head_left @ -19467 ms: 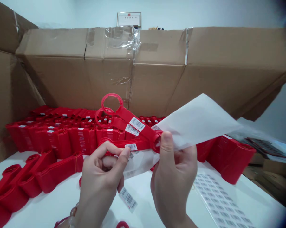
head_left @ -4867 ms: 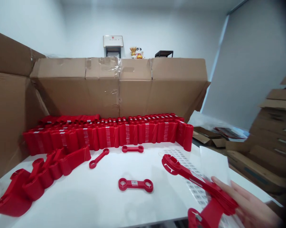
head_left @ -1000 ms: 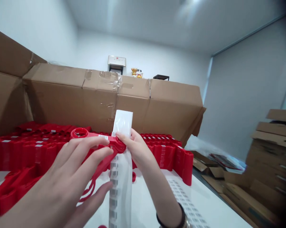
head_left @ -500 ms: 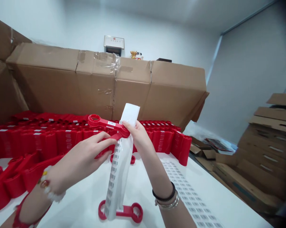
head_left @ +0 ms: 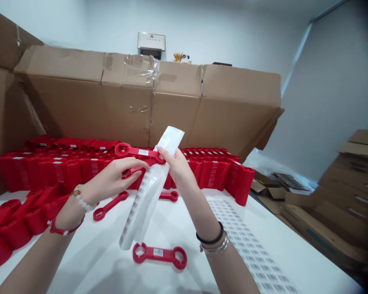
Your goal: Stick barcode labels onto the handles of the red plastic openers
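My right hand (head_left: 180, 169) pinches a curled strip of barcode labels (head_left: 149, 196) together with one end of a red ring-ended plastic wrench (head_left: 131, 151). That wrench has a barcode label on its handle. Just below it, my left hand (head_left: 112, 177) has its fingers closed around a second red wrench (head_left: 135, 168), partly hidden by the fingers. The strip slants down toward the table, its lower end hanging above a labelled red wrench (head_left: 158, 252) lying flat. Farther back lie another red wrench (head_left: 110, 206) and one partly covered by the strip (head_left: 168, 196).
Rows of red wrenches (head_left: 214, 173) stand packed along the back of the white table (head_left: 196, 261), with more bunched at left (head_left: 18, 228). Behind them leans a large cardboard box (head_left: 125, 102). A label sheet (head_left: 248, 241) lies at right; cartons (head_left: 352, 188) stand beyond the table.
The strip's lower end has swung up and left, uncovering the wrench on the table. Both hands keep their hold. The camera view has shifted slightly.
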The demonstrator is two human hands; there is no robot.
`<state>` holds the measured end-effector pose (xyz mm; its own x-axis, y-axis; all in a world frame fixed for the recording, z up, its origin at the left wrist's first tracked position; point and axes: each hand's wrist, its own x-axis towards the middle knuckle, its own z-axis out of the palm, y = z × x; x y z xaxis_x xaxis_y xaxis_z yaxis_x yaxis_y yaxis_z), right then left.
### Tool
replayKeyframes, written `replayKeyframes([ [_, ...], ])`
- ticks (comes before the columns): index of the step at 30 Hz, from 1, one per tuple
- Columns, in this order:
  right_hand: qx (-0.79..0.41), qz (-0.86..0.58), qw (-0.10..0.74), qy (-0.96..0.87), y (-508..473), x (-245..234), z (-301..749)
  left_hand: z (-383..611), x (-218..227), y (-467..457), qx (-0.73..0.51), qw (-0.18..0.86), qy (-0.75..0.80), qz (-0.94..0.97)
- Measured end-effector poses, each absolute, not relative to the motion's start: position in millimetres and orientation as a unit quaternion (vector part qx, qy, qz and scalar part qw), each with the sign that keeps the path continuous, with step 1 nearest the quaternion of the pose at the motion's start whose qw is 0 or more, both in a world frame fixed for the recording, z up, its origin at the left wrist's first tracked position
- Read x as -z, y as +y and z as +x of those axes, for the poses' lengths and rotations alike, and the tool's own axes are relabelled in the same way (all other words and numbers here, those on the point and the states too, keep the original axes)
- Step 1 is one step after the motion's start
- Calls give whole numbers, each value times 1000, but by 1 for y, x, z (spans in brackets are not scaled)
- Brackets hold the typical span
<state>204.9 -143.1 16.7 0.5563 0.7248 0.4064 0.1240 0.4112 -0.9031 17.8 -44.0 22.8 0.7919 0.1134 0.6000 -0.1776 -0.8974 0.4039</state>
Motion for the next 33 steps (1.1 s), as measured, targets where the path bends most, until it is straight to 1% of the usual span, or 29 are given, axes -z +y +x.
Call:
replayKeyframes([
  [9,-227,-478,743,-409,-137,-14,202,18,-23,-44,-328,169,-19,929],
  [13,-209,-478,755,-396,-136,-16,204,20,-21,-40,-363,147,-22,920],
  [18,-161,-489,776,-365,-136,-17,214,20,-19,-31,-398,118,20,910],
  [24,-144,-488,783,-357,-134,-15,219,23,-15,-25,-423,157,30,892],
  [26,-142,-488,785,-354,-134,-15,218,27,-13,-22,-439,155,33,885],
  [31,-139,-491,787,-348,-134,-16,218,33,-8,-24,-493,96,57,863],
  [33,-132,-495,788,-343,-134,-15,221,34,-7,-35,-550,13,51,834],
])
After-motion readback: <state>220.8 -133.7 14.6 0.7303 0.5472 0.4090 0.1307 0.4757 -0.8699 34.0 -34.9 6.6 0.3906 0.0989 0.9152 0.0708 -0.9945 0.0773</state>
